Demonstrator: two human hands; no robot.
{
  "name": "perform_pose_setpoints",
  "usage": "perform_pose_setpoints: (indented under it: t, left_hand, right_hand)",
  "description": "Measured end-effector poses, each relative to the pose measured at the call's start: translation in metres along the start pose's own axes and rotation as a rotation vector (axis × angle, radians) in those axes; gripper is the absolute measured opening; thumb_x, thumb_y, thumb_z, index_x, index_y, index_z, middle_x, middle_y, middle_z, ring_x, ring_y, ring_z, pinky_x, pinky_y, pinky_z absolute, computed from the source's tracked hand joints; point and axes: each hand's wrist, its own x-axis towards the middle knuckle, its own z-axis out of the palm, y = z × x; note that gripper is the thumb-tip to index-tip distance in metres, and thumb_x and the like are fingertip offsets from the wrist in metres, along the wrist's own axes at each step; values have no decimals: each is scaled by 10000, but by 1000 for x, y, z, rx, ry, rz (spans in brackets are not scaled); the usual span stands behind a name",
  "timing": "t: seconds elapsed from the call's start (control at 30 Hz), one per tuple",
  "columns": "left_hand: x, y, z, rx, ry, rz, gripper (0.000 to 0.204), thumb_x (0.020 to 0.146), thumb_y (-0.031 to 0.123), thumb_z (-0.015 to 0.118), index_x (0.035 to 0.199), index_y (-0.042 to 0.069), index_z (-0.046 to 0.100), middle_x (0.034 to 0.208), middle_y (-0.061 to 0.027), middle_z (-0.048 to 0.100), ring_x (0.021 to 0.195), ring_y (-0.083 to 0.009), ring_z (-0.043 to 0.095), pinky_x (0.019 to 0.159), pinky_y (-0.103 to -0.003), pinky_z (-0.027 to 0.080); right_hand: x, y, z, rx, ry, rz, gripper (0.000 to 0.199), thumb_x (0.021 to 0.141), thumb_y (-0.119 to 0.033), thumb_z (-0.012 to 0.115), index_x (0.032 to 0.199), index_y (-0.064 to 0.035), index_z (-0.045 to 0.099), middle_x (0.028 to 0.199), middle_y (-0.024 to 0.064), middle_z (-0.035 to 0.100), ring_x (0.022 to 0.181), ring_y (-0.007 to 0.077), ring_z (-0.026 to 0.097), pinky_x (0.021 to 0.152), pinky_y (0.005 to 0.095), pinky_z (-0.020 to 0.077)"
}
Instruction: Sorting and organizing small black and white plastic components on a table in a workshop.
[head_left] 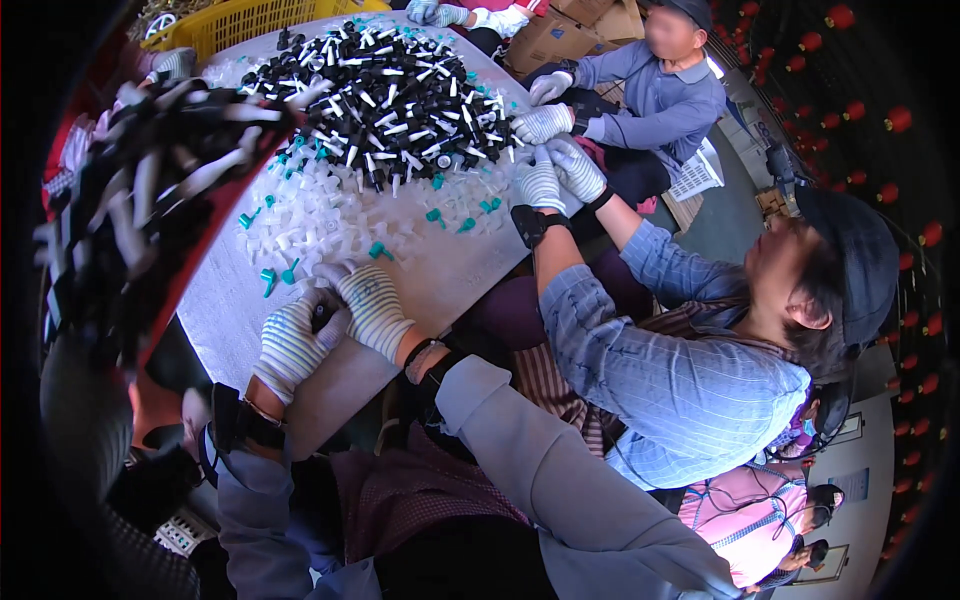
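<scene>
My left hand (293,347), in a striped knit glove, is closed around a small black plastic part (322,318) at the near edge of the table. Right beside it, my right hand (372,312) bends its gloved fingers at the edge of the loose translucent plastic pieces (320,222). Its fingertips are partly lost among those pieces, so whatever they pinch is unclear. Beyond the translucent pieces rises a big pile of black parts with white tips (385,105). Small teal plastic pieces (378,250) are scattered among them.
On the left, a red-edged container (215,215) full of black and white parts looms close. A yellow basket (230,32) stands at the far left. Gloved co-workers sit along the right side; the nearest one's hands (560,175) are over the metal table (450,275). Cardboard boxes (550,40) stand behind.
</scene>
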Motion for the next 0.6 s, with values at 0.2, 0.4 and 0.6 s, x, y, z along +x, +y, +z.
perform_pose_setpoints:
  t: [0.2,0.4,0.6]
  left_hand:
    - [1,-4,0,-9,67,69,261,827,306,690,929,71,640,779,-132,668,712,-297,665,662,-358,517]
    - [6,-1,2,-2,54,66,244,820,303,696,893,75,649,778,-124,671,698,-274,669,647,-347,517]
    - [0,-5,3,-15,45,34,244,822,300,694,897,75,641,764,-123,668,688,-272,668,644,-349,518]
  right_hand:
    - [4,-1,4,-18,14,-1,487,723,-73,633,1198,-125,537,1023,183,605,891,371,614,768,459,492]
    - [6,-3,-5,-57,-42,71,421,770,-99,596,1189,-132,561,1065,202,613,861,372,624,757,468,494]
    - [2,-6,-1,-57,-84,86,426,772,-119,597,1196,-140,561,1067,204,617,858,373,625,755,472,493]
